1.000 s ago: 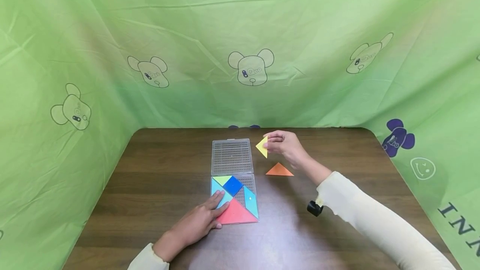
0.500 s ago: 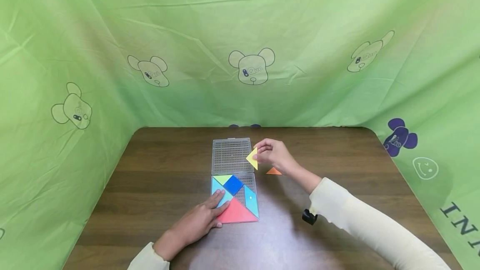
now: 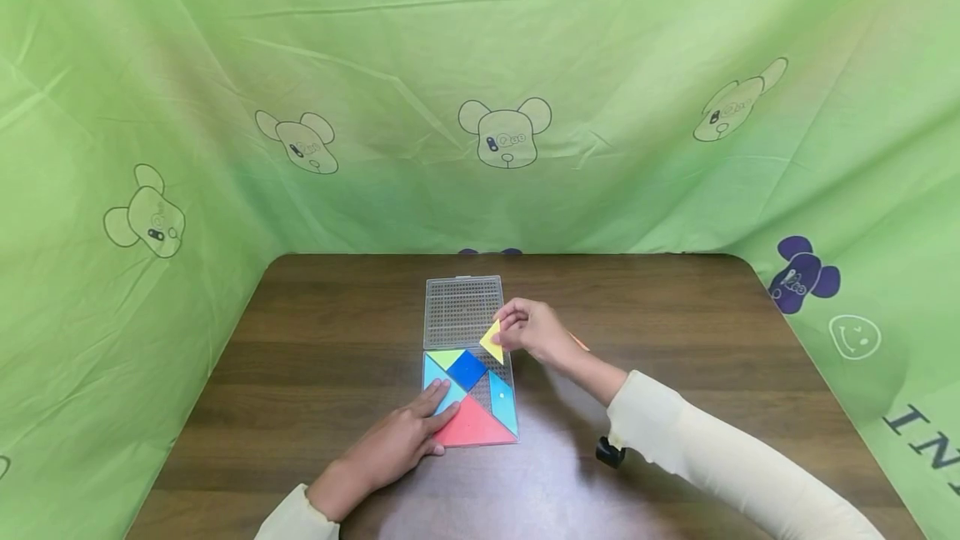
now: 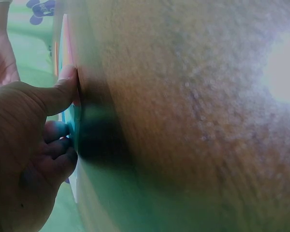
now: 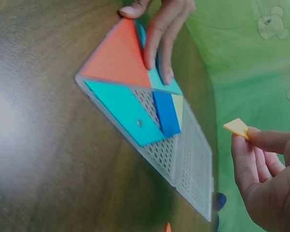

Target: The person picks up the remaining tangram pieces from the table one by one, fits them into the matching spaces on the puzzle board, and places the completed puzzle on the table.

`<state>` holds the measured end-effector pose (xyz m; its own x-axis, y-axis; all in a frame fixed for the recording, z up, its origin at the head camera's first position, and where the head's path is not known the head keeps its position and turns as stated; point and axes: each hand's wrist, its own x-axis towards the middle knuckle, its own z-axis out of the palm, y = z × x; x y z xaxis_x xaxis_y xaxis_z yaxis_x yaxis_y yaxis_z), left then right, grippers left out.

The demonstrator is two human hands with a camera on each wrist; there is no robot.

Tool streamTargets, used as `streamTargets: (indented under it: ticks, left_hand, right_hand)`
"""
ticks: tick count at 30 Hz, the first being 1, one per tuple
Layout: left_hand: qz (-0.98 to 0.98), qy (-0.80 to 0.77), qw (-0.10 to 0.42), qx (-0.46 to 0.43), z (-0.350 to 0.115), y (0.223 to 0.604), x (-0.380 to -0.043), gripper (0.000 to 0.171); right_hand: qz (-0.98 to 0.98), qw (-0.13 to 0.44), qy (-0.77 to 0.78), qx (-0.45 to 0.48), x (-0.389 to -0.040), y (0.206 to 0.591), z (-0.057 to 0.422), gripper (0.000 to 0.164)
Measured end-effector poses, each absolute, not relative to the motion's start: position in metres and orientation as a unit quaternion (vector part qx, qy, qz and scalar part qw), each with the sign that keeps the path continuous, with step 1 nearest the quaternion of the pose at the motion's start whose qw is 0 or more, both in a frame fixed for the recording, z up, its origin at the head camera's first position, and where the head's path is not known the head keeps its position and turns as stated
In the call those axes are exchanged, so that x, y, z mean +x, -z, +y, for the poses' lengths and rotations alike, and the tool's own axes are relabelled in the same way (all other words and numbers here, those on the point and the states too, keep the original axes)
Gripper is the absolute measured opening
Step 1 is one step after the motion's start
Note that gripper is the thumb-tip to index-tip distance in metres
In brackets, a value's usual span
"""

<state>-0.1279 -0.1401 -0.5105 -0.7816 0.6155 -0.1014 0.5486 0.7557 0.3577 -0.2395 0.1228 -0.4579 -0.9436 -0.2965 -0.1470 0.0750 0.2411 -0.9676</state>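
My right hand [image 3: 534, 333] pinches a yellow triangular tangram piece [image 3: 491, 343] between thumb and fingers, held above the hinge side of an opened clear plastic case. In the right wrist view, the yellow piece [image 5: 238, 127] stands out from the fingertips. Fingers of my left hand [image 3: 401, 437] lie on a light blue triangle [image 3: 433, 373], the thumb at the case's near-left corner. Within the case tray [image 5: 160, 158] also lie a red triangle [image 3: 472, 427], a blue square [image 3: 467, 371], a yellow-green triangle [image 3: 445, 358] and a light blue parallelogram [image 3: 502, 402] with a small hole.
The case's perforated lid [image 3: 463, 312] lies folded back on the wooden table [image 3: 337, 340]. An orange triangle [image 3: 579, 342], mostly hidden behind my right hand, rests right of the case. Green printed cloth [image 3: 375, 190] walls the table's back and sides.
My right hand has carried the yellow triangle left and nearer, from beside the lid to over the tray's back right. It now hides most of the orange triangle. The left hand stays put.
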Motion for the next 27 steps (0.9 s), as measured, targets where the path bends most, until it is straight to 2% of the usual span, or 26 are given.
streamTargets:
  ticks: [10,18,27]
  left_hand:
    - [0.931,-0.159,0.111,0.31,-0.14,0.511,-0.127,0.064]
    - [0.93,-0.162,0.104,0.314,-0.14,0.51,-0.126,0.064]
    - [0.931,-0.16,0.119,0.305,-0.14,0.511,-0.127,0.064]
  right_hand:
    - [0.801,0.158,0.572,-0.079,-0.224,0.467,0.114,0.016]
    - [0.804,0.181,0.559,-0.086,-0.215,0.48,0.109,0.015]
    - [0.812,0.19,0.543,-0.104,-0.208,0.494,0.104,0.016]
